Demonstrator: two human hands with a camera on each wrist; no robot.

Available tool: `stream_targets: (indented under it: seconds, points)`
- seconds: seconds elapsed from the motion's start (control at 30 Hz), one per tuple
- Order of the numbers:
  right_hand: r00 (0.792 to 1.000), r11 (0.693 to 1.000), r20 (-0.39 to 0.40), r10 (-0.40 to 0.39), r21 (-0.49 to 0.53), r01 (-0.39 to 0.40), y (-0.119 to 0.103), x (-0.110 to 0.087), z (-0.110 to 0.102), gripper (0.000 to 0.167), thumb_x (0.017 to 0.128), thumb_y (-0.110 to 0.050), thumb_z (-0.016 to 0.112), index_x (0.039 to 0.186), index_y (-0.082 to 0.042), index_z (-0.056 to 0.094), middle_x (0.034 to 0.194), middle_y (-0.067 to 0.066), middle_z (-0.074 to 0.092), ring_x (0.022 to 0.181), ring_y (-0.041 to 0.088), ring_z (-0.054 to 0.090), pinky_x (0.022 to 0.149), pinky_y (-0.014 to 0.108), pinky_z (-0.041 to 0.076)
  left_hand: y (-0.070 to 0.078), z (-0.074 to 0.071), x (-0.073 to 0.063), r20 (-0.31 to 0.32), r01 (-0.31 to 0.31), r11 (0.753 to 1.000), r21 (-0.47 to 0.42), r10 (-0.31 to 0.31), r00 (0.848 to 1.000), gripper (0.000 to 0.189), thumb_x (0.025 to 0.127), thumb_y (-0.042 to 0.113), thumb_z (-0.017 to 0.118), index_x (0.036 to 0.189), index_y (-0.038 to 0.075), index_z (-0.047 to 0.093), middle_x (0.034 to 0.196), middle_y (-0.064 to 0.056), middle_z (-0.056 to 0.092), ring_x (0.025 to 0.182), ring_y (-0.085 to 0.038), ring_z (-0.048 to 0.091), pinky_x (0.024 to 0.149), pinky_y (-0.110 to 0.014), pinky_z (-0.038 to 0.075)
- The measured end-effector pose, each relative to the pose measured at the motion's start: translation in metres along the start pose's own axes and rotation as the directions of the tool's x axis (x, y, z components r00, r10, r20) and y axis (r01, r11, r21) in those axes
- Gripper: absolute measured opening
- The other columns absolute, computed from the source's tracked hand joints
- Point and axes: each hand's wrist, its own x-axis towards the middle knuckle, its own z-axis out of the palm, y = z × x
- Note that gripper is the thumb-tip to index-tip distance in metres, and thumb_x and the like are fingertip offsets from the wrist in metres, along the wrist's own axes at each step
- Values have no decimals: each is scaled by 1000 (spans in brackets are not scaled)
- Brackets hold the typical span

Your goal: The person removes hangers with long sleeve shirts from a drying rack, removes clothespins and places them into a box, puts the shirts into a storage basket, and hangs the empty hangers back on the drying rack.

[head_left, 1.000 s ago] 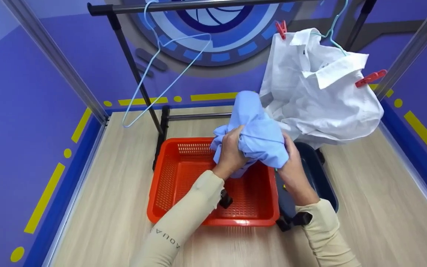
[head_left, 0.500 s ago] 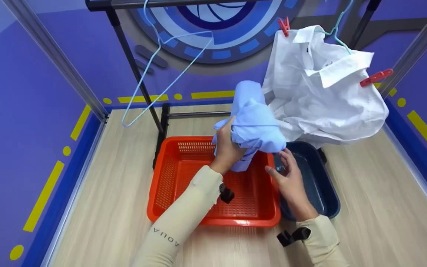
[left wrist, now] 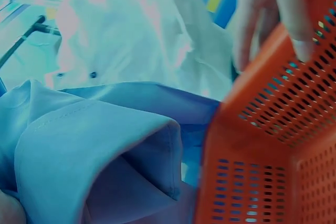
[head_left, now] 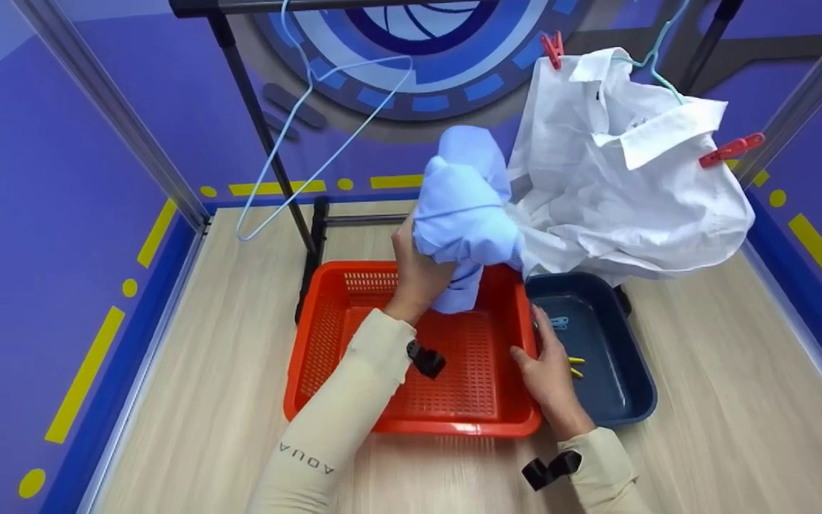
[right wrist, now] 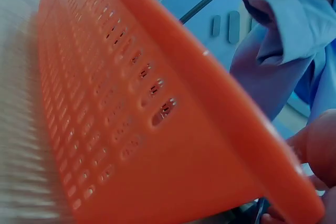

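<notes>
My left hand (head_left: 419, 275) grips a bunched light blue garment (head_left: 464, 207) and holds it above the orange-red plastic basket (head_left: 413, 429). In the left wrist view, an open folded end of the blue garment (left wrist: 94, 145) hangs in front of a white shirt. My right hand (head_left: 548, 375) is at the basket's right rim, its thumb on the inner side and its fingers on the outer side. The right wrist view shows the basket's perforated outer wall (right wrist: 173, 177) and part of my right hand (right wrist: 320, 145) at the rim.
A dark blue tub (head_left: 614, 371) with several clothespins stands right of the basket. A white shirt (head_left: 618, 185) hangs on a hanger, with red clothespins (head_left: 732, 150) at its shoulders. A bare light blue hanger (head_left: 325, 153) hangs at left from the black rack (head_left: 240, 121).
My left hand has raised the blue garment and shifted it slightly left. My right hand has let go of the garment and moved down to the basket's right rim.
</notes>
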Motion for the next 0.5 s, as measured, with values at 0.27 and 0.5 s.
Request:
stream_targets:
  seconds: [0.27, 0.5]
  points:
    - [1000, 1000, -24, -5, 21, 5, 2, 2, 0, 72, 92, 5, 53, 154, -15, 22, 155, 16, 33, 132, 36, 44, 108, 50, 39, 12, -15, 7, -64, -21, 997, -72, 17, 998, 22, 76, 8, 70, 92, -4, 60, 82, -16, 66, 77, -16, 61, 71, -23, 50]
    - [1000, 999, -10, -4, 35, 4, 4, 5, -1, 72, 94, 5, 50, 155, -15, 18, 157, 16, 30, 134, 37, 43, 108, 48, 38, 18, -23, 1, -88, -118, 993, 26, 120, 989, 16, 75, 7, 67, 83, -3, 58, 71, -14, 63, 67, -20, 61, 61, -24, 47]
